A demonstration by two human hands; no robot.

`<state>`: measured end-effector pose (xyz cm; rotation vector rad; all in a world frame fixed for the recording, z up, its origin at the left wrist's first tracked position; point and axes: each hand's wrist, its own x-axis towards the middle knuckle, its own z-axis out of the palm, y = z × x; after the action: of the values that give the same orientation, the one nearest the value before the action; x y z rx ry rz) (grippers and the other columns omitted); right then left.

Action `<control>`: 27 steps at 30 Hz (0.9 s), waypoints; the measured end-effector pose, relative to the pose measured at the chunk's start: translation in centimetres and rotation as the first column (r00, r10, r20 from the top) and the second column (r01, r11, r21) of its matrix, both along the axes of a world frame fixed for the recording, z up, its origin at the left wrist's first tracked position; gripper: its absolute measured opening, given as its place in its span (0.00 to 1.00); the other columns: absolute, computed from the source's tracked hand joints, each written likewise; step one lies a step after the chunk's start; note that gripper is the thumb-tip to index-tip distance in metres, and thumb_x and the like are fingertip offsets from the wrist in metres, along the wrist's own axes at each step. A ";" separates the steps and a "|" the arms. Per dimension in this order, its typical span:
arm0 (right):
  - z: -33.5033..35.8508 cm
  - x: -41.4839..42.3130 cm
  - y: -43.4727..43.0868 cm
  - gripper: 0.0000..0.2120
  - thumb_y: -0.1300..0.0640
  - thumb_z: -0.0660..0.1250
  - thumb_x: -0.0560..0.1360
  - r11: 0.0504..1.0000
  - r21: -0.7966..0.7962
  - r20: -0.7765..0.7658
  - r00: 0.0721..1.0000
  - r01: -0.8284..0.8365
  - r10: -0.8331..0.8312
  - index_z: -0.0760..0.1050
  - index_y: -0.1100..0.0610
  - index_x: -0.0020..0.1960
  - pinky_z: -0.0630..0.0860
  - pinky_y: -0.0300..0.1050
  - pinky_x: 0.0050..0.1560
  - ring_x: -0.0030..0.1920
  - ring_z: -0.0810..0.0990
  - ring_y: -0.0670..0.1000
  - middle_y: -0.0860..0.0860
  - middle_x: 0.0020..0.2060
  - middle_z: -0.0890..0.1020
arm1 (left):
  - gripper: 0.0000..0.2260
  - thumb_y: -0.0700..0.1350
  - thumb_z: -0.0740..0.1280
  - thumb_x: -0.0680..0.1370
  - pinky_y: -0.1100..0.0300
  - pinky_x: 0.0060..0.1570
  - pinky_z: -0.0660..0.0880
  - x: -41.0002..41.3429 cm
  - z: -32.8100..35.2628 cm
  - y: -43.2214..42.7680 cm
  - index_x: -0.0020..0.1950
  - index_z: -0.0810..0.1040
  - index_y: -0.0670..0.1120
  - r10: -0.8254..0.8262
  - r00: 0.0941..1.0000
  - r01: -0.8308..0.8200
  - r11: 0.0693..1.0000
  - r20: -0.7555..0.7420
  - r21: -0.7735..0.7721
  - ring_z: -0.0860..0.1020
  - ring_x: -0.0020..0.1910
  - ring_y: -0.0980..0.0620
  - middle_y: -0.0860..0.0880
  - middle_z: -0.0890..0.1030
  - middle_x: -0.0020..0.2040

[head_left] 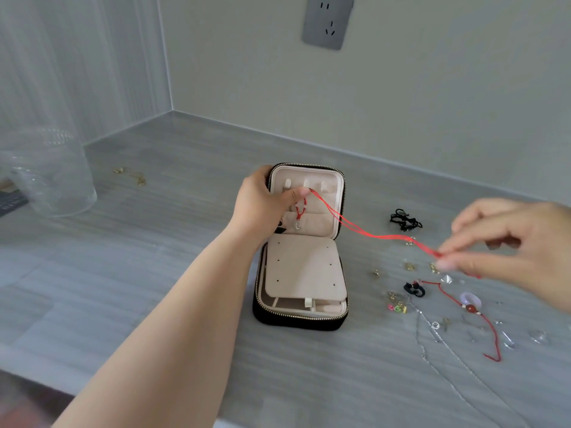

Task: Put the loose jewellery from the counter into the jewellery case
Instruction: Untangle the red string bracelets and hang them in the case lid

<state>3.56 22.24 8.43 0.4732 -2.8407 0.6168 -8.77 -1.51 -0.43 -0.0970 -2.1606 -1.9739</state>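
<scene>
A black jewellery case (pixel 262 316) with a pale pink lining stands open on the grey counter, its lid upright. My left hand (pixel 262 202) grips the lid's left edge and pins a red cord necklace (pixel 355 230) against the lid with the thumb. A silver crescent pendant (pixel 297 225) hangs from the cord inside the lid. My right hand (pixel 506 245) pinches the cord's other end, stretched out to the right above the counter. Loose jewellery lies below it: a red string bracelet with a bead (pixel 471 307), a pale purple ring (pixel 471 298), and small gold charms (pixel 410 266).
Black hair ties (pixel 404 220) lie right of the case. A thin silver chain (pixel 445 344) runs toward the front edge. A gold chain (pixel 133 176) sits at the far left, near a clear glass vessel (pixel 52 174). A wall socket (pixel 327 21) is above.
</scene>
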 end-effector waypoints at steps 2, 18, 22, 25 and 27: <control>0.3 -0.8 -1.4 0.12 0.36 0.72 0.55 0.960 -0.265 -0.044 0.995 -0.096 0.088 0.82 0.41 0.34 0.69 0.40 0.32 0.30 0.73 0.48 0.45 0.36 0.80 | 0.13 0.44 0.74 0.69 0.53 0.39 0.78 0.0 -0.1 0.0 0.50 0.78 0.44 0.005 1.000 -0.005 1.000 -0.014 -0.023 0.81 0.41 0.48 0.48 0.83 0.41; -3.1 -7.0 -7.9 0.11 0.62 0.64 0.72 0.369 -0.925 0.055 0.926 -0.094 0.374 0.65 0.57 0.34 0.69 0.49 0.59 0.43 0.82 0.50 0.49 0.29 0.82 | 0.29 0.47 0.73 0.70 0.52 0.47 0.76 0.4 -0.1 0.1 0.66 0.62 0.56 0.010 0.989 -0.038 0.982 -0.151 -0.186 0.74 0.53 0.49 0.53 0.71 0.55; -4.9 -7.5 -8.7 0.07 0.59 0.68 0.72 0.508 -0.859 0.119 0.989 0.060 0.084 0.75 0.55 0.36 0.74 0.38 0.39 0.33 0.78 0.48 0.48 0.26 0.80 | 0.32 0.46 0.73 0.70 0.66 0.53 0.66 0.9 -0.1 0.0 0.69 0.62 0.56 -0.021 0.975 -0.031 0.973 -0.221 -0.228 0.67 0.56 0.60 0.52 0.64 0.60; -5.2 -7.7 -8.9 0.04 0.59 0.69 0.72 0.588 -0.806 0.094 0.996 0.073 0.004 0.79 0.52 0.39 0.72 0.30 0.38 0.33 0.78 0.40 0.44 0.29 0.83 | 0.21 0.44 0.72 0.71 0.63 0.57 0.61 1.8 0.5 -0.1 0.63 0.73 0.54 0.017 0.873 -0.203 0.921 -0.488 -0.331 0.64 0.55 0.54 0.52 0.66 0.56; -5.1 -7.6 -9.0 0.05 0.61 0.68 0.73 0.576 -0.816 0.077 0.997 0.049 0.024 0.79 0.52 0.40 0.71 0.28 0.36 0.32 0.77 0.38 0.43 0.29 0.83 | 0.13 0.43 0.71 0.71 0.66 0.52 0.64 2.2 0.9 -0.2 0.55 0.80 0.50 -0.022 0.793 -0.231 0.913 -0.609 -0.335 0.67 0.49 0.55 0.54 0.72 0.50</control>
<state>-4.03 13.26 3.35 0.2375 -2.2170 1.8437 -6.55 -1.67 0.51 -0.5734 -2.0118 -1.1767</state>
